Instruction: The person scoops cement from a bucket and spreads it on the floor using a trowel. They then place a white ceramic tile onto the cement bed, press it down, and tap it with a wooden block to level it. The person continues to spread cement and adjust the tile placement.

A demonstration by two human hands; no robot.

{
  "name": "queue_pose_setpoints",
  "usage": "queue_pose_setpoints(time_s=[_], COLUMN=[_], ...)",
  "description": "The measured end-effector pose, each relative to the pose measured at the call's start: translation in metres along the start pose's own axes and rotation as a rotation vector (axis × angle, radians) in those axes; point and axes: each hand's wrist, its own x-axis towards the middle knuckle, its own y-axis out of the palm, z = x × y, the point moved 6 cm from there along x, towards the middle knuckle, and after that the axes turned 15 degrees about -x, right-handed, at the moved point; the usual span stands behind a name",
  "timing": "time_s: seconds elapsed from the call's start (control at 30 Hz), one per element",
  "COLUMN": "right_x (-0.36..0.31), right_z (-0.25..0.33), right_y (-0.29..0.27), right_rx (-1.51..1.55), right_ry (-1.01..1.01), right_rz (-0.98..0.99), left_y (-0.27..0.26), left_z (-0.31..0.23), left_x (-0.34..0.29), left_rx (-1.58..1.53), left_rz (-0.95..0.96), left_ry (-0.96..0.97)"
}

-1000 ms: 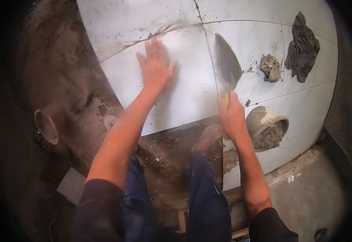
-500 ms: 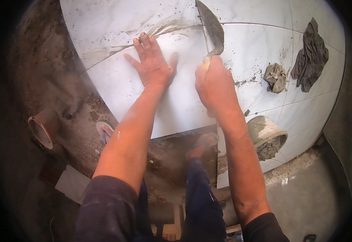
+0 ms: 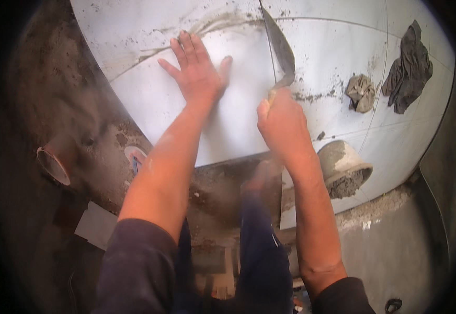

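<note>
My left hand (image 3: 195, 73) lies flat with fingers spread on a white marbled floor tile (image 3: 233, 123), its fingertips close to the tile's far joint. Wet grey cement is smeared along that joint. In my right hand (image 3: 284, 119) is a trowel (image 3: 281, 51), gripped by its light wooden handle. The trowel's blade points away from me, along the joint at the tile's right edge. Most of the handle is hidden inside my fist.
To the right, a tipped bucket (image 3: 340, 157) holds grey mortar (image 3: 347, 184). Beyond it lie a crumpled beige cloth (image 3: 361, 93) and a dark rag (image 3: 410, 68) on laid tiles. Bare soil, a clay-coloured pot (image 3: 54, 165) and a white tile piece (image 3: 96, 225) are at the left.
My right hand and the trowel have moved slightly nearer to me and right. My left hand remains pressed on the tile. The whole view has shifted a little.
</note>
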Motion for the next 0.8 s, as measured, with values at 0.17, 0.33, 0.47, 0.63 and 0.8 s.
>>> queue_pose_setpoints(time_s=[0.17,0.33,0.47,0.63,0.8], right_x=[-0.026,-0.07,-0.117,-0.161,-0.187], right_z=[-0.015,-0.047,-0.081,-0.12,-0.142], right_y=[0.006,0.037,0.07,0.11,0.13], right_rx=[-0.001,-0.049,-0.064,-0.045,-0.059], right_ry=[0.058,0.19,0.251,0.366,0.373], right_rz=[0.076,0.228,0.258,0.361,0.379], left_y=[0.006,0.003,-0.002,0.001,0.001], left_z=[0.002,0.002,-0.008,-0.008,-0.011], left_x=[-0.004,-0.003,-0.003,-0.002,-0.008], left_rx=[0.023,0.007,0.164,0.164,0.176], left_rz=[0.01,-0.044,-0.073,0.036,0.021], left_ry=[0.006,0.037,0.019,-0.051,-0.061])
